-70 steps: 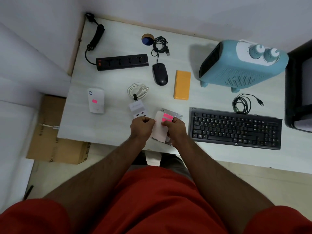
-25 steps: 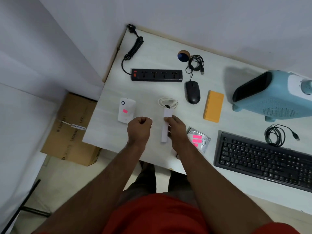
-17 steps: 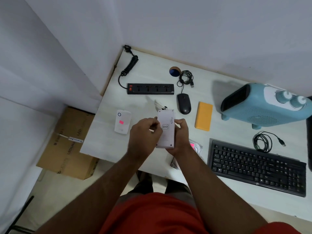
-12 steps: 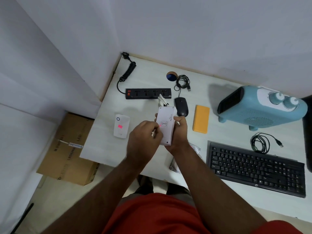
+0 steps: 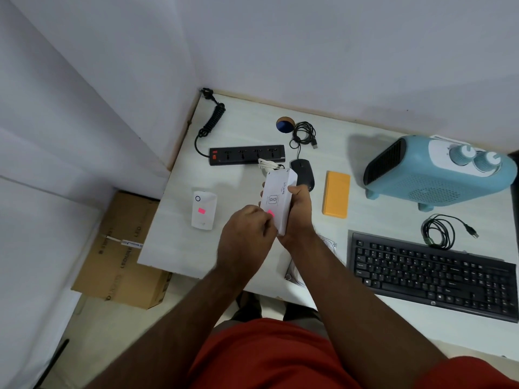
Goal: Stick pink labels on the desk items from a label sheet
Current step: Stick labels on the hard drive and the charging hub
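My right hand (image 5: pixel 297 217) holds a white charger block (image 5: pixel 278 197) lifted above the desk, flat face toward me, its white cable (image 5: pixel 266 164) hanging off the far end. My left hand (image 5: pixel 247 234) pinches a small pink label (image 5: pixel 270 213) against the block's lower left face. A white plug-in device (image 5: pixel 204 210) with a pink label on it lies to the left on the desk. The label sheet is mostly hidden under my right forearm; only its pale edge (image 5: pixel 292 272) shows near the desk's front edge.
On the white desk (image 5: pixel 247 122): a black power strip (image 5: pixel 247 154), black mouse (image 5: pixel 303 171), orange box (image 5: pixel 336 197), blue heater (image 5: pixel 438 172), black keyboard (image 5: pixel 429 275), two coiled black cables (image 5: pixel 439 231). A cardboard box (image 5: pixel 120 254) stands on the floor to the left.
My right hand picked the white charger block up off the desk and turned its flat face toward me. My left hand brought the pink label onto its lower face.
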Demonstrator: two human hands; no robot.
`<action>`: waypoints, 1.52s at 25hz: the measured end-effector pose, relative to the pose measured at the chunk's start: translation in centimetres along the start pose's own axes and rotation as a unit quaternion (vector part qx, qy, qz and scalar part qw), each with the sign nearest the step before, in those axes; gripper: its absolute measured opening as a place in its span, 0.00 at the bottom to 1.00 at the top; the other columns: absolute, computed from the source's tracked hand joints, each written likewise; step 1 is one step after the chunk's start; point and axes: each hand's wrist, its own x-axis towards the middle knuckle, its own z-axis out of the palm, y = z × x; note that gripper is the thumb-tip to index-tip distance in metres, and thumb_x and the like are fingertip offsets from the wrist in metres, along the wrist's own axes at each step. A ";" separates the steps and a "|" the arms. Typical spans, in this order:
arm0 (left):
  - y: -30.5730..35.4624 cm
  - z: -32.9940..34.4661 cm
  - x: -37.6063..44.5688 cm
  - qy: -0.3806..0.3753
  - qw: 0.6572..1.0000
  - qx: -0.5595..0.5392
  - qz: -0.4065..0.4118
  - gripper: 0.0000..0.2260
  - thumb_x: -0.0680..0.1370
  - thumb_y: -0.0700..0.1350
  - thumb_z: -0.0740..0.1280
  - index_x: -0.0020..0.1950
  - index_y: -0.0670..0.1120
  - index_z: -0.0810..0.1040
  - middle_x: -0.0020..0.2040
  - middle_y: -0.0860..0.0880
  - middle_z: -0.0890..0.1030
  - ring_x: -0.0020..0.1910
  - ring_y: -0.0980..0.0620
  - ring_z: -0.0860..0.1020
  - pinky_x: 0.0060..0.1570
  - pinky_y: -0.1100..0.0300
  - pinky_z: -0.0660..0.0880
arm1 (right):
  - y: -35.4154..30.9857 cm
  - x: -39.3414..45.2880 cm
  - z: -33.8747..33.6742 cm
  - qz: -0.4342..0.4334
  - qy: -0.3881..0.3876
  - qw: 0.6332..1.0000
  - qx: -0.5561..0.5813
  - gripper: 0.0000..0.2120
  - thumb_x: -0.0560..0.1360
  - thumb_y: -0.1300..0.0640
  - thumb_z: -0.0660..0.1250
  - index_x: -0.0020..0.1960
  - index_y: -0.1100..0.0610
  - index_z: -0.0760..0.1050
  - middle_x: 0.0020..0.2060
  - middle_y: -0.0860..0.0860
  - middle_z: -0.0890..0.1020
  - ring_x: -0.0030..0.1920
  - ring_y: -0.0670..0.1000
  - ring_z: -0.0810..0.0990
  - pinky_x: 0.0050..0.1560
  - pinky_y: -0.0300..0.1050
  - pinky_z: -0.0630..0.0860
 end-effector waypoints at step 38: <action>-13.0 8.4 -2.4 -0.168 0.962 -0.072 -0.204 0.19 0.76 0.42 0.65 0.68 0.46 0.75 0.53 0.42 0.82 0.52 0.43 0.79 0.53 0.46 0.79 | 11.9 5.8 -5.2 -0.107 0.217 0.813 -0.530 0.22 0.71 0.62 0.68 0.63 0.52 0.67 0.57 0.54 0.76 0.54 0.54 0.80 0.42 0.44 0.77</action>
